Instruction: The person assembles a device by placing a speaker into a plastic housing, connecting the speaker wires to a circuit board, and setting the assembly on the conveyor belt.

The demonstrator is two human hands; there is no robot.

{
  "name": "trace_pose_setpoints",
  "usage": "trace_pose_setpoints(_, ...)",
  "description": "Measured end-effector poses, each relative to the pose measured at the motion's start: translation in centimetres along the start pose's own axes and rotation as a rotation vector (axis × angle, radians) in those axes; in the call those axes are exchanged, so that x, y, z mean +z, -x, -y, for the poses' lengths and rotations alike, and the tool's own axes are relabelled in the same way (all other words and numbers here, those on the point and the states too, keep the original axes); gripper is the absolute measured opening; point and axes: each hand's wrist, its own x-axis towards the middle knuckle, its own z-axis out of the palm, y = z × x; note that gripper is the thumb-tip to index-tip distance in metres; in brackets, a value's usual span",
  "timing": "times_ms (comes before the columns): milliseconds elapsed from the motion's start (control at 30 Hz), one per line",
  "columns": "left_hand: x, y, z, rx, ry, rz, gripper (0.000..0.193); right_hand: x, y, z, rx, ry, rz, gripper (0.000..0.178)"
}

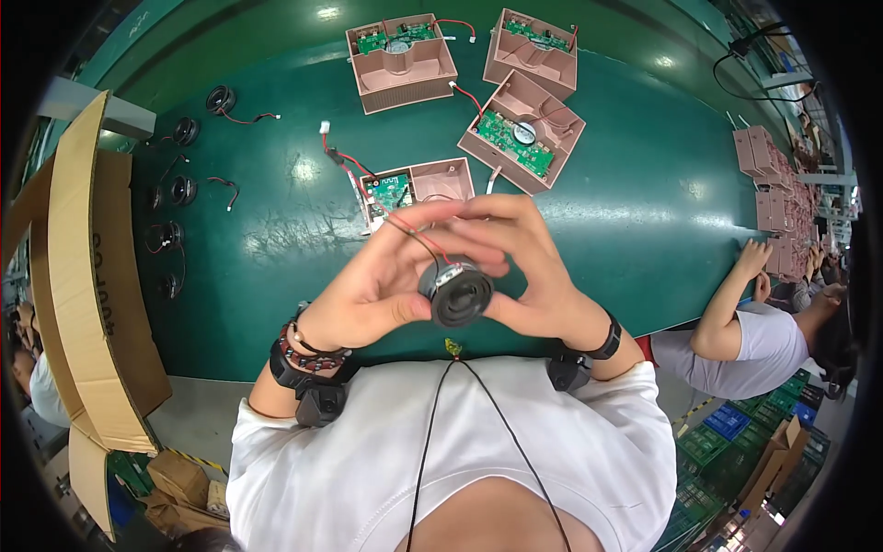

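Observation:
Between my two hands, near my chest, is a small round black speaker (462,296) with a red and a black wire running up from it. My left hand (382,285) grips it from the left, thumb against its side. From the right, my right hand (532,276) holds it too, with the thumb at its edge and the fingers curled over the back. Just beyond my fingers lies a pink plastic housing (443,173) with a green circuit board (391,190), partly hidden by my hands. The speaker's wires pass over that housing toward a white connector (325,127).
Three more pink housings (405,81) with circuit boards stand at the back of the green table (285,267). Several black speakers (184,190) lie along the left. A cardboard box (78,267) is at the left edge. At right, a co-worker (736,340) reaches toward stacked pink housings (773,212).

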Motion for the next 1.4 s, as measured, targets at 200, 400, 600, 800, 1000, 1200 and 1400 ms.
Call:
trace_pose_setpoints(200, 0.1, 0.2, 1.1, -0.099, 0.160, 0.006, 0.079, -0.6, 1.1, 0.0, -0.172, -0.027, 0.060, 0.055)
trace_pose_setpoints(400, 0.5, -0.4, -0.2, -0.308, 0.023, 0.079, 0.073, -0.3, 2.0, -0.1, -0.240, -0.144, 0.026, 0.058)
trace_pose_setpoints(600, 1.3, -2.0, 0.0, -0.073, -1.186, 0.028, 0.048, -2.7, 2.1, -0.5, -0.218, -0.271, -0.149, 0.065)
trace_pose_setpoints(800, 1.1, -1.0, 0.7, 0.011, -1.791, 0.085, 0.029, -3.3, 2.7, -0.7, -0.208, -0.279, -0.369, 0.075)
trace_pose_setpoints(1000, -0.4, 1.5, -2.7, -0.032, -1.770, 0.433, 0.030, -4.5, 2.8, -1.2, -0.229, -0.334, -0.391, 0.073)
trace_pose_setpoints(1200, -3.6, 6.5, -7.0, -0.012, -2.108, -0.069, 0.031, -4.6, 2.0, 0.1, -0.021, -0.220, -0.594, 0.069)
trace_pose_setpoints(1400, -7.4, 6.2, -4.9, -0.223, -1.292, -0.573, 0.042, -2.8, 0.5, -0.7, -0.018, -0.247, -0.461, 0.069)
